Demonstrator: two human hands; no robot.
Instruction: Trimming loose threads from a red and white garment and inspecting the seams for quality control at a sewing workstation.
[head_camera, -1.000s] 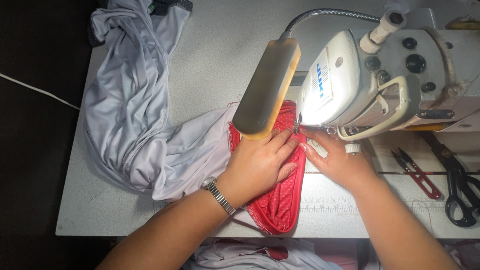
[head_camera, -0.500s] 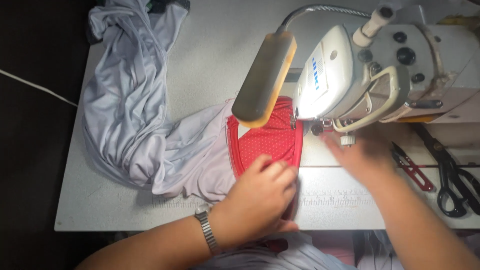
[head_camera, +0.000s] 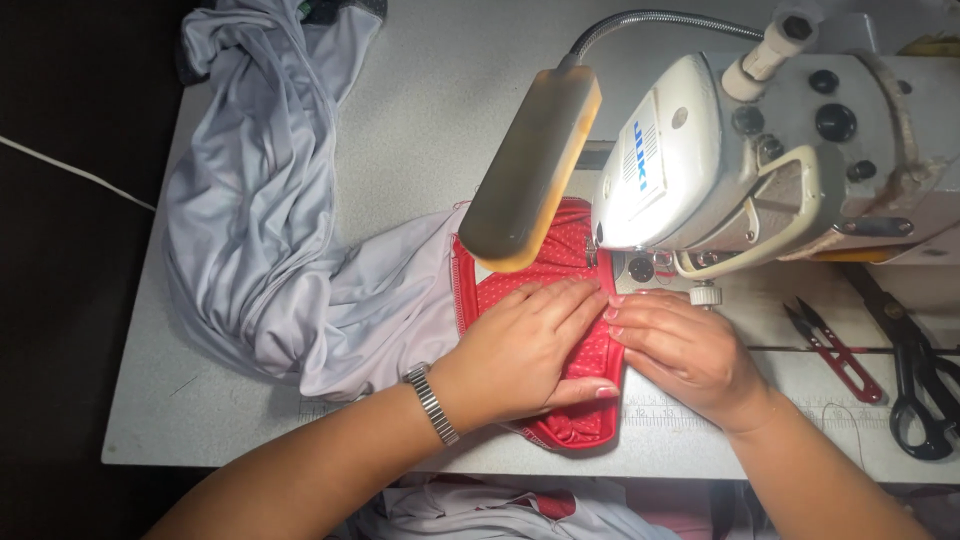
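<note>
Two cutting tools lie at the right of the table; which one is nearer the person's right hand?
The red-handled thread snips, lying just right of the right hand. The large black-handled scissors lie farther out, by the table's right edge.

Only one label: blue vertical logo mark (head_camera: 640, 157) on the white sewing machine head (head_camera: 670, 150), upper right of frame; no packages, signs, screens.

The lamp (head_camera: 530, 170) covers the top of the red cloth (head_camera: 580, 400), and the left hand (head_camera: 525, 350) hides its middle. The needle lies out of sight under the machine head (head_camera: 700, 170). The picture's right edge cuts the machine and the black scissors (head_camera: 920, 390). The grey cloth (head_camera: 260, 230) runs off the top edge.
</note>
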